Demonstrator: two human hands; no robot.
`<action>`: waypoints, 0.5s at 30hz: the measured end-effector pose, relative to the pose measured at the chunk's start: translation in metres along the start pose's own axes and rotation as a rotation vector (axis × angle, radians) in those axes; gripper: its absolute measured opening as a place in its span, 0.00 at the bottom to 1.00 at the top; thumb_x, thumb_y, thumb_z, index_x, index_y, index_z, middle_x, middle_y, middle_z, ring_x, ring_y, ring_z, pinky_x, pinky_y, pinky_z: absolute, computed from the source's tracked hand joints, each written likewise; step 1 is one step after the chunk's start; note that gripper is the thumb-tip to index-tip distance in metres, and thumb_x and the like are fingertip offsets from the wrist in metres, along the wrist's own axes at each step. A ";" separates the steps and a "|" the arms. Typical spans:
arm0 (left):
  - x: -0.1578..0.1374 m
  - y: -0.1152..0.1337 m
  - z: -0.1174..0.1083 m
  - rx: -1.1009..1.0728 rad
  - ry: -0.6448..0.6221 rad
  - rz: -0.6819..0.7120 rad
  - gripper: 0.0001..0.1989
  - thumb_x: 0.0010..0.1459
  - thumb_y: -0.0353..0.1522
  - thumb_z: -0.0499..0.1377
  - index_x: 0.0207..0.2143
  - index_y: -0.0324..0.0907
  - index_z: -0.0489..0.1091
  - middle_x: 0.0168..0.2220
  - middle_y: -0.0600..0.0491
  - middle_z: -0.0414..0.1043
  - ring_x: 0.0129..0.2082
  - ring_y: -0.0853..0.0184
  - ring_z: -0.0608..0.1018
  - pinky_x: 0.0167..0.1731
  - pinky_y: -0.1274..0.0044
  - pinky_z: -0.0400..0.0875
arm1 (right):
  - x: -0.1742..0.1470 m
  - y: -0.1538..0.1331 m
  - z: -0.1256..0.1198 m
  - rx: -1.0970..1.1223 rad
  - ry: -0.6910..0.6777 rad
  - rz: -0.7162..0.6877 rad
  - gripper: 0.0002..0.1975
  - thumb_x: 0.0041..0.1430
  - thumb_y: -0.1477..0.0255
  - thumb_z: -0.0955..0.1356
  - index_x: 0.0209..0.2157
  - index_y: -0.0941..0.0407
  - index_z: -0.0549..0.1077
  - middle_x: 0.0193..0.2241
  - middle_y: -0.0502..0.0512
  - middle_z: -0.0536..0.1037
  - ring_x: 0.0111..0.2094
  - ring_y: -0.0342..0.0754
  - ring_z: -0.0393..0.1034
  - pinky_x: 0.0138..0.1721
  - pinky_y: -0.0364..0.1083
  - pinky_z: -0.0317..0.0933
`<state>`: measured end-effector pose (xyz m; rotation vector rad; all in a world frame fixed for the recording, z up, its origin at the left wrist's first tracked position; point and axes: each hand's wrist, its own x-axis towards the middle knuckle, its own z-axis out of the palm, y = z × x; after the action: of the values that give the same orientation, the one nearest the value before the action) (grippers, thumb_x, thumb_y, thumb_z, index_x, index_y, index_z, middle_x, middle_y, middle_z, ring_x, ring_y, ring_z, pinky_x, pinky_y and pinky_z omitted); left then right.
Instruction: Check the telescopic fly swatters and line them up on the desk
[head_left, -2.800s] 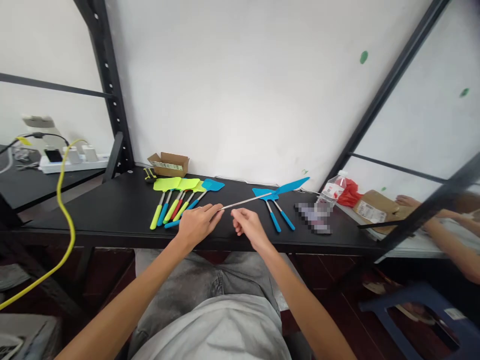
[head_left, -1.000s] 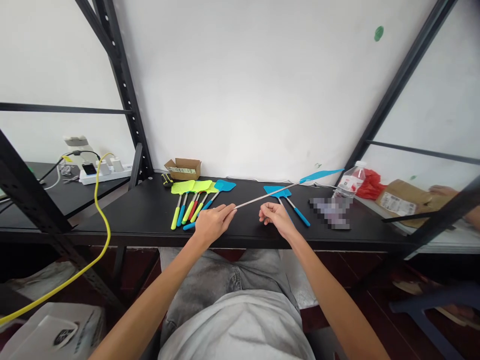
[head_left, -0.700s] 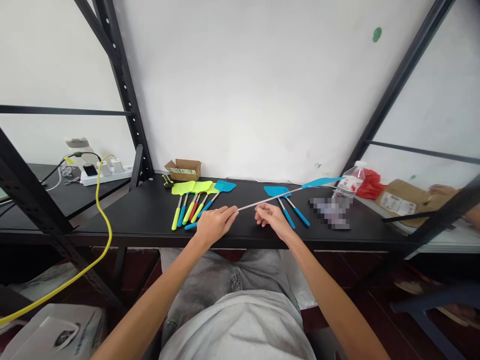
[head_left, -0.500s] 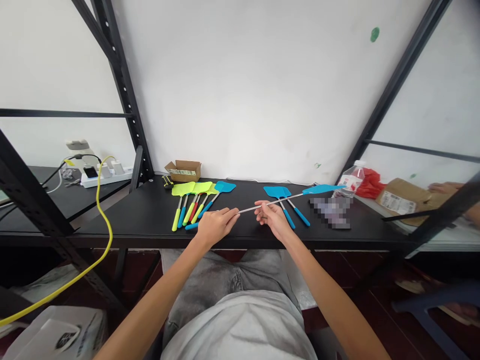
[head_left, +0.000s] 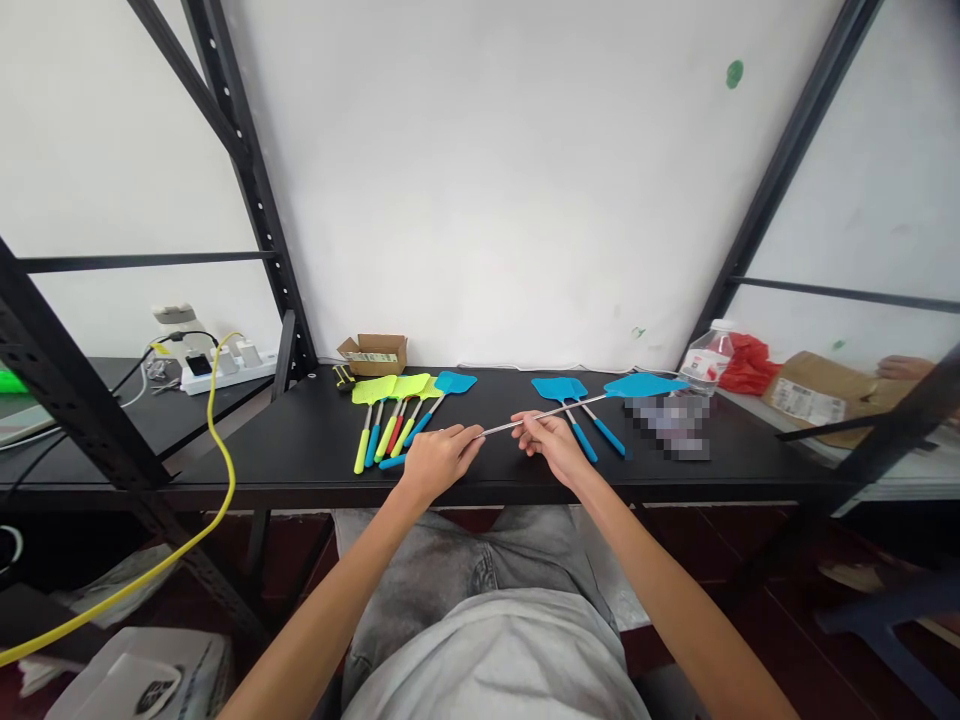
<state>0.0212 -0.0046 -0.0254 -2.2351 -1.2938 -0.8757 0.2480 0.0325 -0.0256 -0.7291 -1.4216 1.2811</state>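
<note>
A blue fly swatter (head_left: 645, 385) with a metal shaft is held crosswise above the front of the table, its head to the right. My left hand (head_left: 439, 462) is closed round it near the handle end; a blue handle end shows at the left of that hand. My right hand (head_left: 553, 442) pinches the shaft farther along, with its fingers curled. To the right lie several blue fly swatters (head_left: 556, 390), heads toward the wall. On the left lies a fanned group of yellow-green fly swatters (head_left: 375, 390), with blue and red handles among them, and another blue fly swatter (head_left: 455, 382).
A small open cardboard box (head_left: 375, 350) and a yellow-black item (head_left: 343, 377) stand at the back left. At the right are a plastic bottle (head_left: 706, 358), a red bag (head_left: 748, 362) and a blurred package (head_left: 673, 425). Black rack posts flank the table (head_left: 300, 440); a yellow cable (head_left: 229, 470) hangs left.
The held fly swatter has rolled slightly, so its blue head shows broader. Both hands keep their hold on it. The whole view has shifted a little.
</note>
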 end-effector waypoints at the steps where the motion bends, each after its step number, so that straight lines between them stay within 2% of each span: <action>1: 0.000 0.000 0.000 -0.012 0.000 0.011 0.17 0.68 0.41 0.48 0.47 0.48 0.74 0.30 0.52 0.76 0.27 0.68 0.76 0.23 0.77 0.55 | -0.001 0.000 0.001 -0.046 -0.039 -0.009 0.20 0.53 0.54 0.71 0.39 0.55 0.79 0.31 0.56 0.78 0.26 0.43 0.68 0.24 0.41 0.57; 4: 0.000 0.000 -0.001 -0.042 -0.002 0.051 0.17 0.68 0.40 0.48 0.47 0.48 0.74 0.30 0.52 0.76 0.27 0.68 0.76 0.24 0.77 0.56 | -0.003 0.000 0.004 -0.148 -0.133 -0.034 0.19 0.55 0.55 0.71 0.40 0.55 0.79 0.31 0.56 0.79 0.27 0.43 0.68 0.24 0.41 0.57; 6: 0.000 0.001 -0.001 -0.048 -0.001 0.065 0.16 0.68 0.40 0.48 0.47 0.47 0.73 0.30 0.52 0.76 0.27 0.69 0.76 0.23 0.77 0.56 | -0.002 0.002 0.004 -0.161 -0.144 -0.044 0.18 0.56 0.56 0.70 0.39 0.55 0.80 0.31 0.56 0.80 0.27 0.43 0.68 0.25 0.41 0.57; 15: 0.001 0.003 0.001 -0.017 -0.015 0.036 0.17 0.69 0.42 0.47 0.47 0.48 0.73 0.31 0.53 0.76 0.27 0.68 0.77 0.23 0.77 0.55 | 0.002 0.005 0.006 -0.108 -0.018 -0.048 0.18 0.56 0.55 0.69 0.35 0.56 0.81 0.31 0.58 0.80 0.27 0.44 0.69 0.24 0.42 0.55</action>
<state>0.0246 -0.0041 -0.0255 -2.2750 -1.2534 -0.8610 0.2405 0.0333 -0.0290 -0.7527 -1.5232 1.1839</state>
